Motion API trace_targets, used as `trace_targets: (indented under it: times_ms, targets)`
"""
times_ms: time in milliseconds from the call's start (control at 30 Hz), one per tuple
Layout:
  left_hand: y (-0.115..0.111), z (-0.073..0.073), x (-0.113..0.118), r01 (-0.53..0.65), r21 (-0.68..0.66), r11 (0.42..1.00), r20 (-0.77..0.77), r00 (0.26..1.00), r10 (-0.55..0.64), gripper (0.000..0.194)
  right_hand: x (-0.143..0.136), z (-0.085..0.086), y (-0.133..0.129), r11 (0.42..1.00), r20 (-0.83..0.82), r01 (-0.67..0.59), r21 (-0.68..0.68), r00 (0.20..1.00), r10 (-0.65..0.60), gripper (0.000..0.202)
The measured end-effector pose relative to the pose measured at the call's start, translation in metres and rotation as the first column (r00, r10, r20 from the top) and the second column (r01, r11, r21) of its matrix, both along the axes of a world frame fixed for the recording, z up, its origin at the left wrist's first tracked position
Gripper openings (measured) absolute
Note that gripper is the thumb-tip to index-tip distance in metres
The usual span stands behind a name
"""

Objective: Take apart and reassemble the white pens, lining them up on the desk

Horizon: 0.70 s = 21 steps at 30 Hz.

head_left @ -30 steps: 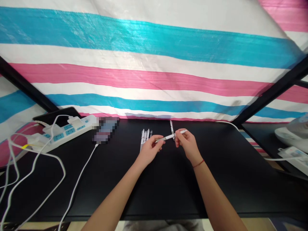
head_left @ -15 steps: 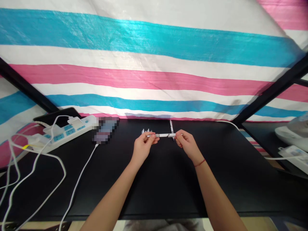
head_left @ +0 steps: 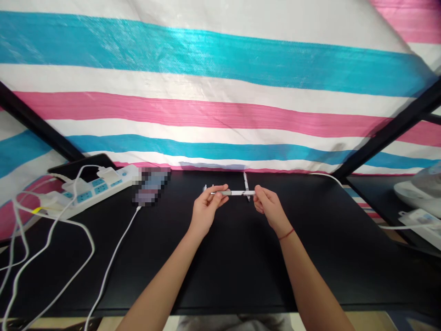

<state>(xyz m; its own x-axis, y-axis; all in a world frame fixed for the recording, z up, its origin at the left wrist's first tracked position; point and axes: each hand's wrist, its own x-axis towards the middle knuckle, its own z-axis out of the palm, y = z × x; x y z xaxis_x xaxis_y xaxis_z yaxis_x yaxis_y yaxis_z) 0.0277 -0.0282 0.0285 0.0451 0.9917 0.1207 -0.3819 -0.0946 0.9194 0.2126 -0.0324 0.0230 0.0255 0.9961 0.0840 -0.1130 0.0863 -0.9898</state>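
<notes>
A white pen (head_left: 237, 193) with a grey grip and a metal tip lies level between my two hands, above the desk. My left hand (head_left: 206, 207) pinches its grip end, the tip pointing left. At the other end, my right hand (head_left: 269, 206) holds the pen between thumb and fingers. Behind it a second white pen (head_left: 245, 180) rests on the black desk, pointing away from me. Small pale objects (head_left: 205, 187) sit just behind my left hand, partly covered by it and too small to name.
A white power strip (head_left: 103, 188) with plugs and tangled white cables (head_left: 51, 230) takes up the left side. Near it lies a blurred-out phone (head_left: 150, 186) on a charging cable. Striped sheeting (head_left: 220, 115) hangs behind the black desk (head_left: 237, 266). Another power strip (head_left: 422, 220) is at right.
The pen has shifted slightly to the right, and more of its grey grip shows. My left fingers have changed position a little on it; my right hand has moved slightly right.
</notes>
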Motion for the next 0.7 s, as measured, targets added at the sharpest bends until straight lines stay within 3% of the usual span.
trace_targets:
  times_ms: [100,267,433,700]
  targets:
    - [0.0019,-0.0010,-0.0024,-0.069,-0.035,0.997,-0.017,0.998,0.068,0.028,-0.0002,0.0017,-0.0026,0.997,0.085,-0.059,0.048,0.995,0.054,0.038]
    - [0.0078,-0.0065,-0.0056,-0.129,-0.119,0.985,0.023,0.991,0.132,0.034,-0.0026,0.0045,-0.0061,0.977,0.319,-0.009,0.212,0.946,-0.060,0.024]
    - [0.0085,-0.0077,-0.0034,-0.122,-0.141,0.983,0.063,0.989,0.132,0.031,-0.0027,0.0040,-0.0032,0.991,0.190,-0.003,0.137,0.981,-0.023,0.026]
    - [0.0090,-0.0086,-0.0035,-0.115,-0.144,0.983,0.061,0.990,0.125,0.031,-0.0002,0.0051,-0.0022,0.992,0.121,0.035,0.119,0.991,-0.049,0.028]
